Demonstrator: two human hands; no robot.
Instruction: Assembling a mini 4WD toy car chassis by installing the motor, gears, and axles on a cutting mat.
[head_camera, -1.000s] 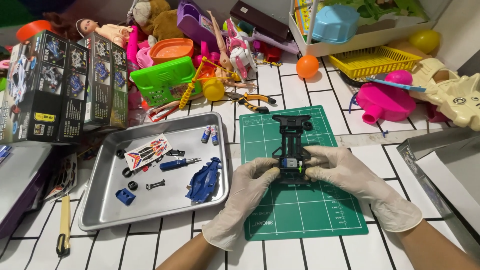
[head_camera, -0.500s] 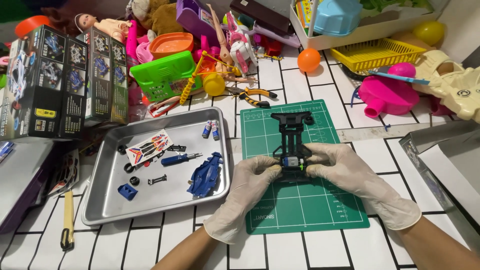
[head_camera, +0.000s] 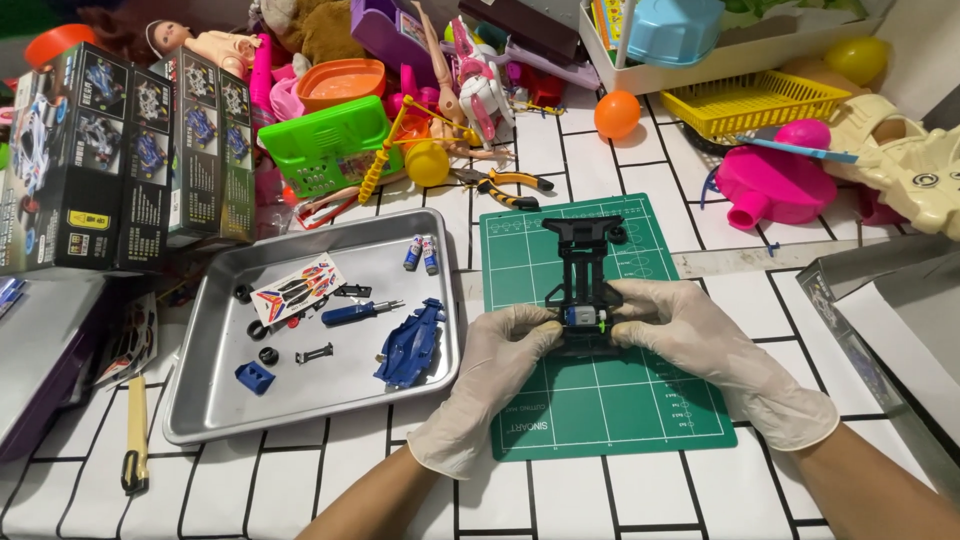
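Both gloved hands are pinching the black toy car frame (head_camera: 585, 285) on the green mat (head_camera: 600, 400): left hand (head_camera: 490, 375) and right hand (head_camera: 715, 360), each grip closed on its near end. The metal tray (head_camera: 200, 420) is lying just left, the mat's near half staying bare.

Both hands wear thin white gloves. The left hand (head_camera: 495, 375) comes up from the near edge of the counter, its bare forearm slanting in from the bottom, fingers curled and thumb pinching inward. The right hand (head_camera: 715, 350) comes in from the near right corner, fingers bent and pinching too. The fingertips of both hands are close together.
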